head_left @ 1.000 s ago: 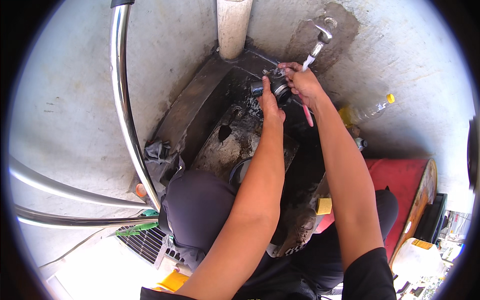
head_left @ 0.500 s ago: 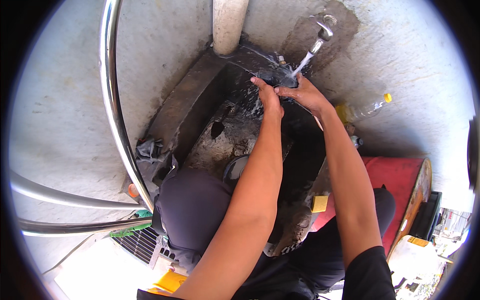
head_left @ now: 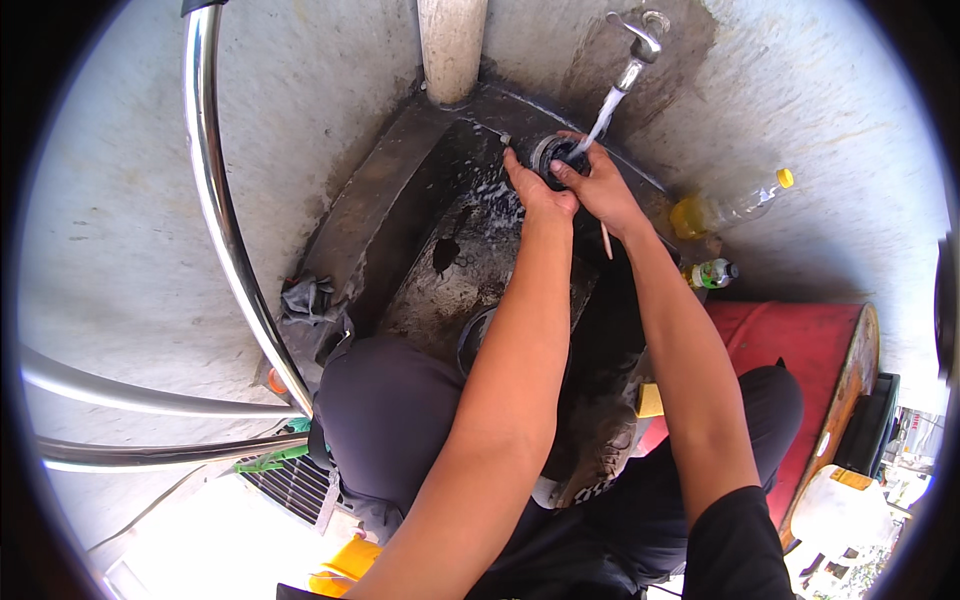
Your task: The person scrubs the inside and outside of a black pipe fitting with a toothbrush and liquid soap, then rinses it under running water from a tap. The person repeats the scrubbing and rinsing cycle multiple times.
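Note:
Water from the chrome tap [head_left: 640, 55] runs into a dark round cup-like part with a grey rim [head_left: 543, 153]. My left hand [head_left: 543, 192] supports it from the near left, its thumb or a finger pointing up beside the rim. Around its right side curls my right hand [head_left: 600, 188], with the stream falling by its fingers. A thin pale stick [head_left: 606, 242] sticks out below my right hand; what it belongs to is hidden. Both hands are over the dark wet basin [head_left: 385, 225], and splashes fly to their left.
At right are an oil bottle with yellow cap [head_left: 720, 210], a small green-labelled bottle [head_left: 712, 273], a yellow sponge [head_left: 650, 400] and a red drum [head_left: 790, 350]. A grey rag [head_left: 308, 298] lies on the left ledge, near a curved chrome rail [head_left: 215, 180]. A dark bowl [head_left: 470, 340] is partly hidden.
My hands have tilted the round part so its rim and opening show. The pale stick has come into clearer view below my right hand. The whole view has shifted slightly.

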`<state>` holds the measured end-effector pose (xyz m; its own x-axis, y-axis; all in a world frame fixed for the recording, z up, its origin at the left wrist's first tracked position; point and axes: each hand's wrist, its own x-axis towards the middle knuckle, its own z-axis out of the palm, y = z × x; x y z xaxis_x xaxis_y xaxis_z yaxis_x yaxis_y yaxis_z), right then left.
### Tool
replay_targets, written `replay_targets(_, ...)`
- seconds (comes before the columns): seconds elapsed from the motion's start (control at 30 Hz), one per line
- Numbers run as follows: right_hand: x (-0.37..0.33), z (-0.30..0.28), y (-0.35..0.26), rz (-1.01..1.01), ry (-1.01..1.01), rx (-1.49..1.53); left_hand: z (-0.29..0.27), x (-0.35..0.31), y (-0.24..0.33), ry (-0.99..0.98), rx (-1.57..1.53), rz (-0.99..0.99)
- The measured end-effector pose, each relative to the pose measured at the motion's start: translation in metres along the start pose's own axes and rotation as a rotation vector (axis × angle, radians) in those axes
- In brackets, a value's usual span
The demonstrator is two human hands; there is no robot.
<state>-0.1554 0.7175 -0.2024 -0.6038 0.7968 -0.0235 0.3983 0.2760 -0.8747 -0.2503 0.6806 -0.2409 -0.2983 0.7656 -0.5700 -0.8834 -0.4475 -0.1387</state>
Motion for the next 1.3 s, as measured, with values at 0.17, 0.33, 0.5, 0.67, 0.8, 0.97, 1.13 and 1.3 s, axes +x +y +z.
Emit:
replay_targets(0.17,0.018,-0.011,-0.001,0.013,0.201,-0.436,0.003,0.002,-0.019,-0.085,0.167,-0.045)
replay_targets(0.33,0.027,-0.001,-0.003,-0.022,0.253,-0.492,-0.005,0.006,-0.017,-0.149,-0.017,-0.142)
replay_targets(0.5,0.033,0.009,-0.011,0.611,-0.004,0.408,-0.003,0.006,-0.004,-0.062,-0.107,-0.008)
replay_targets(0.67,0.034,0.000,-0.027,0.243,0.112,-0.057,-0.005,0.007,-0.003,-0.294,0.045,-0.114)
replay_targets(0.8,0.022,-0.010,-0.032,-0.107,0.267,-0.618,-0.008,0.015,0.003,-0.261,0.090,-0.319)
replay_targets(0.97,0.028,-0.032,-0.026,-0.217,0.065,-0.835,0.014,-0.001,0.000,-0.013,0.631,-0.164)
replay_targets(1.13,0.041,-0.035,0.004,-0.392,0.160,-0.521,0.009,-0.001,-0.001,-0.099,0.643,-0.182)
replay_targets(1.3,0.023,0.011,0.001,0.251,0.262,-0.392,-0.008,-0.001,-0.012,-0.174,0.102,-0.078)
